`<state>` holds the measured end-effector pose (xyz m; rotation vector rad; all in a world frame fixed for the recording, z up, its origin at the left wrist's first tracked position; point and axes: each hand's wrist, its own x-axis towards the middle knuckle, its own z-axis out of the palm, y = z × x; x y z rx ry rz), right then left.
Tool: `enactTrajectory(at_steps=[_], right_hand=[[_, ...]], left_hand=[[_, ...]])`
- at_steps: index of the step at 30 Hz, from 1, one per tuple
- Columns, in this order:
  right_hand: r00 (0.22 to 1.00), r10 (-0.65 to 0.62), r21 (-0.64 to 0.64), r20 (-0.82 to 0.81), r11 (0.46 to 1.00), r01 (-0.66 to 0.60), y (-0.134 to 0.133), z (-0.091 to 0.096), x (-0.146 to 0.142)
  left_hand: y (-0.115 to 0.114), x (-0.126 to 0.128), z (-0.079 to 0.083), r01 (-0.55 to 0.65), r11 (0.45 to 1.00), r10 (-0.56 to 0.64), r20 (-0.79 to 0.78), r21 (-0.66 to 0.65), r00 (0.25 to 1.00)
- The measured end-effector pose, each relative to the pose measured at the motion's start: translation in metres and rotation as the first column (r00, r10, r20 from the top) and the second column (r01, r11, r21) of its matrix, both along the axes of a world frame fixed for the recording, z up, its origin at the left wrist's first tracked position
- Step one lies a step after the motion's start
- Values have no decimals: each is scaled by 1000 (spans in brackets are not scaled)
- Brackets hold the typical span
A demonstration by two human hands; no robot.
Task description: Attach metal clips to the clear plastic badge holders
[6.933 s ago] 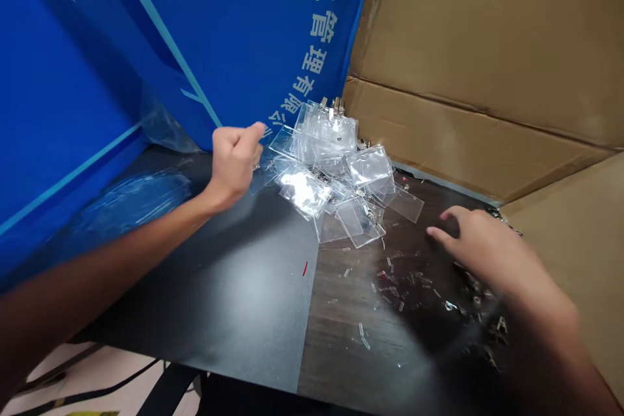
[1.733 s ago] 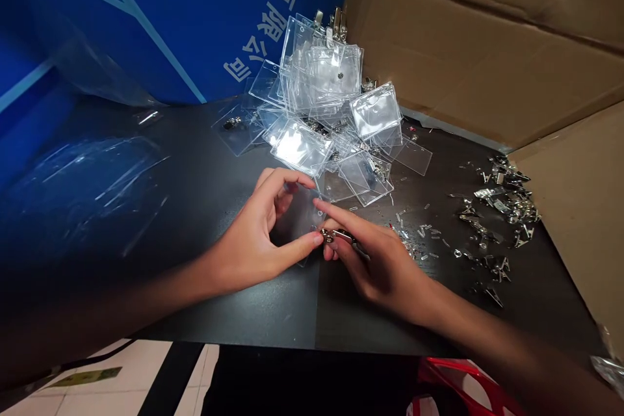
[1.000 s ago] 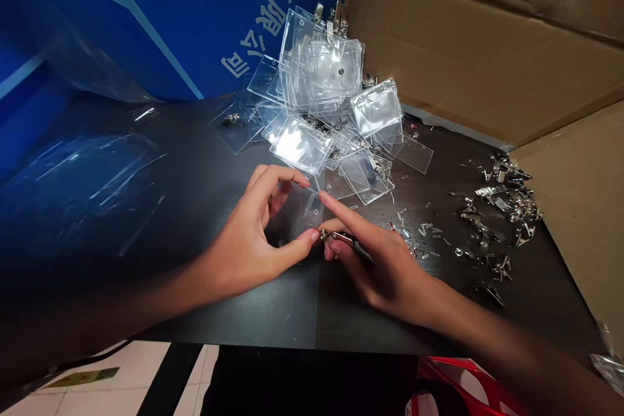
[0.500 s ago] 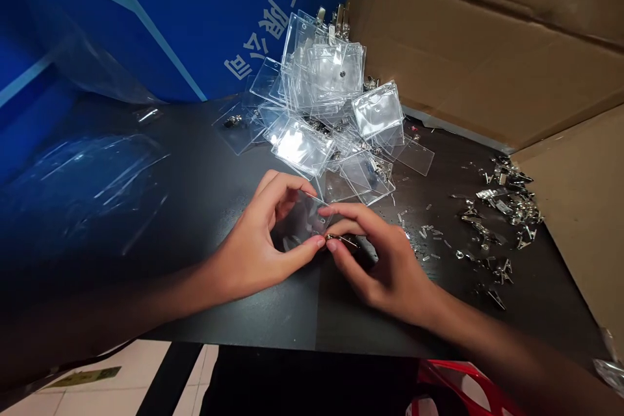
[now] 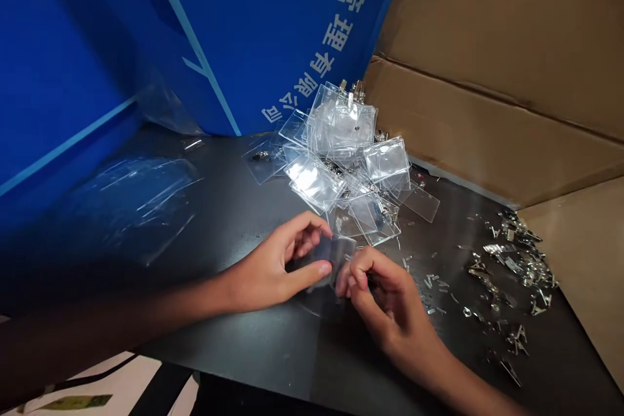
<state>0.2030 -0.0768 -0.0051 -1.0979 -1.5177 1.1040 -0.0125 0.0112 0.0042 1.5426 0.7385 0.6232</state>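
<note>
My left hand (image 5: 277, 263) holds a clear plastic badge holder (image 5: 332, 257) between thumb and fingers, just below a heap of similar clear badge holders (image 5: 341, 136). My right hand (image 5: 380, 292) is on the holder's right edge, its fingers curled closed against it. No metal clip shows in those fingers, and anything behind them is hidden. Both hands are a little apart from the heap, on the black tabletop (image 5: 234, 344).
Loose metal badge clips (image 5: 517, 266) lie at the right, with small clear fragments (image 5: 431, 283) nearer my right hand. Crumpled plastic film (image 5: 136, 201) lies at the left. A blue printed banner (image 5: 263, 32) and brown cardboard (image 5: 487, 97) stand behind the table.
The view has swung, shifting the scene right and down. My right hand has moved against the holder's edge, and the metal clip seen between my hands earlier no longer shows.
</note>
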Motion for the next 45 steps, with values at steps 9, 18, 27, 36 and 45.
enactTrajectory(at_steps=[9, 18, 27, 36, 45], right_hand=[[991, -7, -9, -136, 1000, 6, 6, -2, -3], [987, -56, -95, 149, 993, 71, 14, -14, 4], [970, 32, -9, 239, 999, -31, 8, 2, 6], [924, 28, 56, 382, 997, -54, 4, 7, 10], [950, 102, -81, 294, 993, -82, 12, -1, 8]], left_hand=[[20, -6, 1, -35, 978, 72, 174, -208, 982], [18, -4, 8, -44, 996, 56, 147, -82, 988], [22, -5, 6, -62, 996, 68, 81, -70, 994], [33, -17, 14, 200, 980, -200, 2, -17, 980], [56, -22, 31, 424, 842, -462, -38, -333, 886]])
